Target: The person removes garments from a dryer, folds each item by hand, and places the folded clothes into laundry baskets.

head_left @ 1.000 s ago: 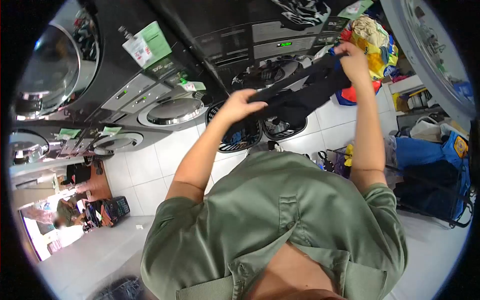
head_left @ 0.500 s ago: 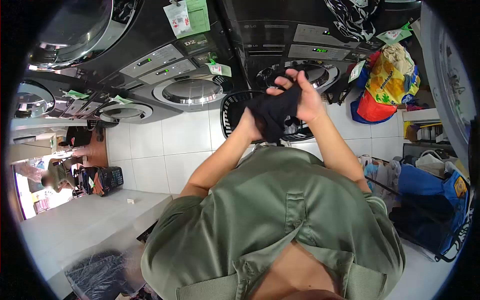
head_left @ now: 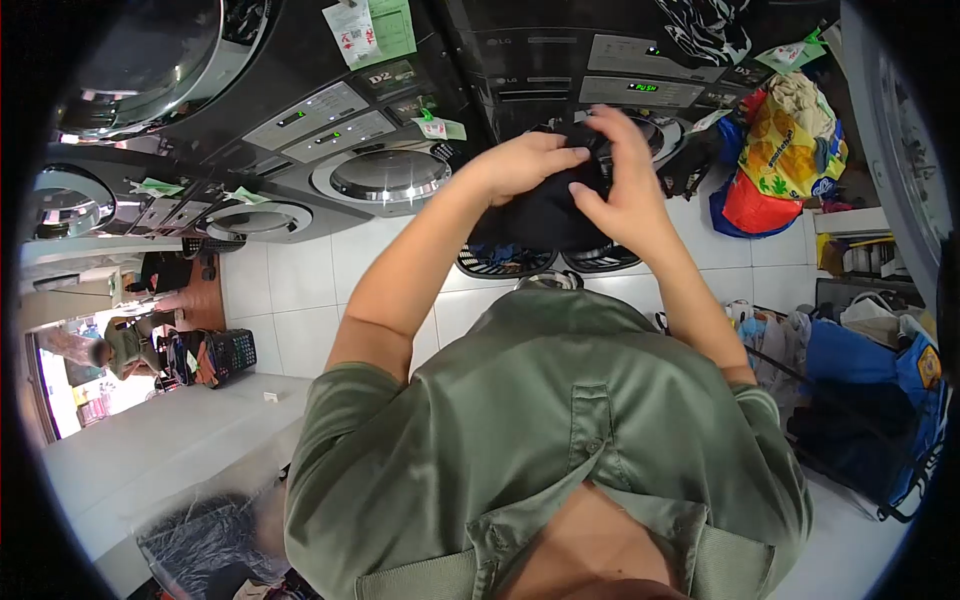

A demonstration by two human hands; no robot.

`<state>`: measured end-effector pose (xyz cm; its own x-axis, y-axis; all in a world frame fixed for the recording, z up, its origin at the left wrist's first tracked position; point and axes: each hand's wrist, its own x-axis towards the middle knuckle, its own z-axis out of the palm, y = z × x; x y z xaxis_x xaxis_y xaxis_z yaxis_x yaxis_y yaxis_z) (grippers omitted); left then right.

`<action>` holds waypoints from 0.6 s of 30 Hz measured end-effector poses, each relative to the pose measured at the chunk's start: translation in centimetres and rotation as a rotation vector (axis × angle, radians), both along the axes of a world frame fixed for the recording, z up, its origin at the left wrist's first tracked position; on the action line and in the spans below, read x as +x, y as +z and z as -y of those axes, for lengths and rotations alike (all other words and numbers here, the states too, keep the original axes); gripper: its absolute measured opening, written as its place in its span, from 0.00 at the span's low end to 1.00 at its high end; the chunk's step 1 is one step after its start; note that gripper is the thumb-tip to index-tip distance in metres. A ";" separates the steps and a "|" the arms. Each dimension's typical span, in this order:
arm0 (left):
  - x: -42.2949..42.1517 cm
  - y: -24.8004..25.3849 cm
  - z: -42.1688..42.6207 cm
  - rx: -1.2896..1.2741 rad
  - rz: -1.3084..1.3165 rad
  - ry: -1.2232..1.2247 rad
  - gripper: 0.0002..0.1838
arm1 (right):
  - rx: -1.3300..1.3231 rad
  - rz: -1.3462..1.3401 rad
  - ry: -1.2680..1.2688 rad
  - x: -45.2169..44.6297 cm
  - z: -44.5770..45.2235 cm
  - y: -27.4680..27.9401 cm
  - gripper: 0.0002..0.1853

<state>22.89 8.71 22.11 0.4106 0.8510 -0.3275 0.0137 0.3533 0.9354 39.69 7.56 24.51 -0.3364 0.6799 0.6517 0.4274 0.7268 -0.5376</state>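
A dark bunched cloth (head_left: 555, 218) hangs in front of my chest, over the laundry baskets. My left hand (head_left: 525, 165) grips its upper part, thumb and fingers pressed together. On the right side of the cloth, my right hand (head_left: 628, 185) curls round the fabric, its thumb pointing at the left hand; its fingertips are slightly blurred. Below the cloth, a black basket (head_left: 505, 268) with dark and blue items shows partly, and a second black basket (head_left: 602, 262) stands beside it. The cloth hides most of both.
Stacked washers and dryers line the far side, one round door (head_left: 388, 175) at left. A yellow and red bag (head_left: 780, 160) of laundry stands right. An open machine door (head_left: 905, 150) borders the right edge. Blue bags (head_left: 850, 350) lie lower right. Another person (head_left: 130, 345) is far left.
The cloth was stretched between both hands, then gathered together; now it hangs as a dark bundle. My left hand has moved up over its top, and my right hand has turned toward the left one.
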 end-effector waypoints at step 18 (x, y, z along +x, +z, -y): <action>-9.4 3.9 5.0 0.598 -0.707 0.053 0.21 | -0.819 0.153 0.447 4.5 -5.6 2.6 0.11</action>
